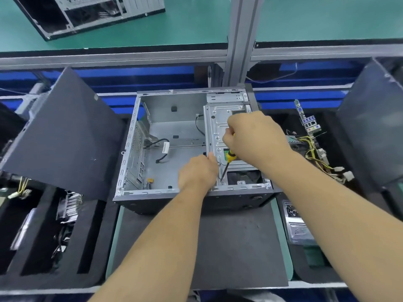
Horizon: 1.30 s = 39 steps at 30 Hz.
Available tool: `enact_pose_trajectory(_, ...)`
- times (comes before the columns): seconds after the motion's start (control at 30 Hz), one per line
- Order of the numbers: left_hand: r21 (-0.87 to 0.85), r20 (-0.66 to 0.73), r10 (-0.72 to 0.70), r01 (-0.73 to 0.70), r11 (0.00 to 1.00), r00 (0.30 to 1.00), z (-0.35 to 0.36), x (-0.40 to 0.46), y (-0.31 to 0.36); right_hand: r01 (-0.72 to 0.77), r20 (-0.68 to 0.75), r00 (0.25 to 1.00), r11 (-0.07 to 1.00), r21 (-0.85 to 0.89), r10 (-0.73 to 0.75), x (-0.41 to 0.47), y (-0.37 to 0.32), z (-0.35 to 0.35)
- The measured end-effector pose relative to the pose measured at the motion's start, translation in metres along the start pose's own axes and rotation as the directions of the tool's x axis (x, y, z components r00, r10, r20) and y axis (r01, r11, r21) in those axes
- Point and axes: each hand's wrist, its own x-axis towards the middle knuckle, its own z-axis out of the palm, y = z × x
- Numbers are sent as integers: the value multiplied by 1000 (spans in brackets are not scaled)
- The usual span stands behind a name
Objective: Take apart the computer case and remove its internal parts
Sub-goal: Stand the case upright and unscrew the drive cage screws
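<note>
One computer case (174, 136), open side up, frame centre, on a dark mat (218, 247) over the tabletop (281, 236). One screwdriver (227, 163), yellow-handled, gripped in right hand (253, 138), tip down at drive cage (218, 127) lower edge. Left hand (197, 171) curled against cage left edge. Two loose panels: left (63, 134), right (370, 127). Second case (87, 12) upper left.
</note>
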Motion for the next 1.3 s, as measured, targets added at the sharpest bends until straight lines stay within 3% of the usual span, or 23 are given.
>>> enact_pose_trajectory(0.33, -33, 23, -4, 4, 999, 1000, -2, 2, 0, 61, 57, 997, 998, -31, -59, 5, -8, 0)
enact_pose_trajectory(1.1, 5, 16, -19, 19, 1000, 1000, -3, -1, 3, 9, 89, 996, 1000, -2, -9, 8, 1, 0)
enact_pose_trajectory(1.2, -1, 19, -22, 22, 1000, 1000, -6, -3, 4, 75, 104, 992, 997, -28, -71, 4, -3, -4)
enact_pose_trajectory(1.3, -20, 39, -37, 38, 999, 999, -9, -4, 5, 306, 181, 942, 946, -109, -283, -1, -11, -13)
